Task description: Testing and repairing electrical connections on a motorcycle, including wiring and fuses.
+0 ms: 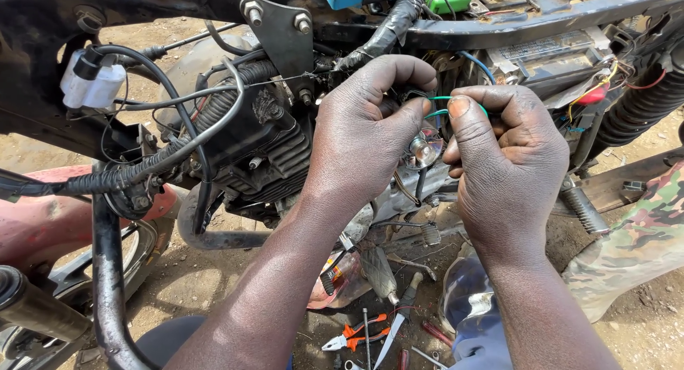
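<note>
At the middle of the view, both hands work close together against a stripped motorcycle: the left hand (363, 131) has its fingers curled round a small shiny metal part (422, 150), and the right hand (507, 167), just beside it at 3 o'clock, pinches a thin green wire (436, 99) between thumb and forefinger. The wire arcs between the two hands, just above the metal part. Below, at 6 o'clock, orange-handled pliers (350, 336) and a screwdriver (399, 314) lie on the dirt ground (206, 277), while the black engine (260, 146) sits at 9 o'clock.
</note>
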